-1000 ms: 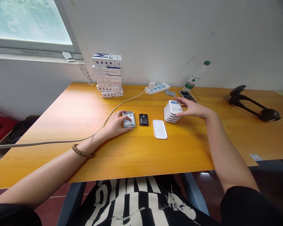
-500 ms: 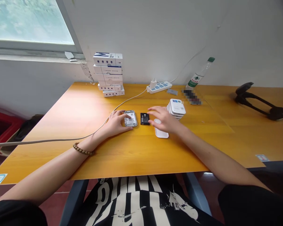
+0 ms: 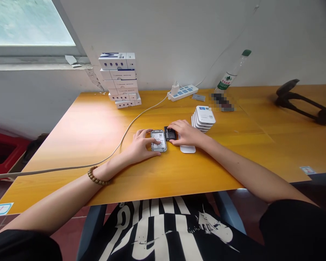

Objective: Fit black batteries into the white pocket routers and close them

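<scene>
A small open-backed electronic device [image 3: 159, 137] lies on the desk, its silver inside with a printed label and QR code facing up. My left hand [image 3: 142, 146] holds it from the left, with a finger across the label and the thumb by the near edge. Just right of the device is a black battery [image 3: 167, 133] marked 3000mAh. The fingers and thumb of my right hand [image 3: 185, 132] are closed on the battery's far and near edges. Partly under my right hand lies a white back cover [image 3: 188, 149].
A stack of white devices [image 3: 203, 117] stands behind my right hand. Farther back are stacked white boxes [image 3: 118, 78], a power strip [image 3: 183, 92], a tilted bottle [image 3: 229, 74] and a blurred-out item [image 3: 222, 102]. A cable [image 3: 125, 136] crosses the left side. A black stand [image 3: 301, 103] lies right.
My right hand has closed on the battery and brought it close to the device, its left end slightly raised or turned. The view has shifted a little.
</scene>
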Demonstrator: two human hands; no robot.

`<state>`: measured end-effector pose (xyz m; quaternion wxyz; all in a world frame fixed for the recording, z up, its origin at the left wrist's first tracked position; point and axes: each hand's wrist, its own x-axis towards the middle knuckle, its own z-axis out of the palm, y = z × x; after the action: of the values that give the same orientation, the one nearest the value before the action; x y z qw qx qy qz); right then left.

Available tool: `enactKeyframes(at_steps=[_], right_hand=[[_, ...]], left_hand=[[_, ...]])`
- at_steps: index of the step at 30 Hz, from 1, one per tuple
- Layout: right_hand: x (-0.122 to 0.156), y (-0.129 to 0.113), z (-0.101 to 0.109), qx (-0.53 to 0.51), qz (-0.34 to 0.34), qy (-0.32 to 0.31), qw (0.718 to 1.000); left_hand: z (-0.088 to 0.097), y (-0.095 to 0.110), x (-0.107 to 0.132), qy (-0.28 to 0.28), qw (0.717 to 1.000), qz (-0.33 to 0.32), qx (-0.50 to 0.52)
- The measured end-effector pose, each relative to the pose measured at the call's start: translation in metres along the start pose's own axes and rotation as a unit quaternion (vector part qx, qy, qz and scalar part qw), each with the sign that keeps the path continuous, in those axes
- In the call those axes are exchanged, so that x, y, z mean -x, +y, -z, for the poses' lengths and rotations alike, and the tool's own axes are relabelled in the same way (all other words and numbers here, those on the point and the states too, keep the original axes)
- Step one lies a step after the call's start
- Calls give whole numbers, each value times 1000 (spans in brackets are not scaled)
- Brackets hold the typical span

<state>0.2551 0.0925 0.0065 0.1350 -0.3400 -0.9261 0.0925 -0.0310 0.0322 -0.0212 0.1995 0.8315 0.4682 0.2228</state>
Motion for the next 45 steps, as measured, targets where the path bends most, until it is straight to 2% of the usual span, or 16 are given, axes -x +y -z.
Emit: enactKeyframes(at_steps=[5, 8, 13, 21, 28, 33, 35, 37, 41, 42, 45], right_hand=[[4, -3, 1, -15, 3, 106, 994], [5, -14, -4, -56, 25, 124, 990], [5, -28, -15, -111, 41, 76, 990], [5, -23, -22, -177, 6, 43, 983], [16, -36, 8, -159, 11, -54, 986], [22, -44, 26, -181, 3, -154, 971], [23, -43, 32, -186, 3, -172, 967], [24, -40, 39, -184, -3, -155, 971], [32, -34, 51, -100, -96, -106, 985], [35, -32, 53, -76, -123, -121, 982], [42, -31, 51, -50, -165, -220, 960]], left_hand=[[-2, 11, 4, -4, 1000, 2, 6], [-4, 16, 3, 8, 999, 32, 39], [-12, 20, 3, 18, 997, 16, 67], [-13, 21, 2, -8, 999, 13, 35], [-10, 22, 3, -33, 999, 16, -2], [-8, 24, 4, -26, 1000, 1, -4], [-8, 24, 4, -27, 1000, -6, -8], [-9, 23, 5, -24, 1000, -8, -12], [-11, 20, 5, -14, 1000, -9, -9], [-11, 20, 5, -14, 1000, -10, -7], [-8, 20, 6, -27, 1000, -14, -3]])
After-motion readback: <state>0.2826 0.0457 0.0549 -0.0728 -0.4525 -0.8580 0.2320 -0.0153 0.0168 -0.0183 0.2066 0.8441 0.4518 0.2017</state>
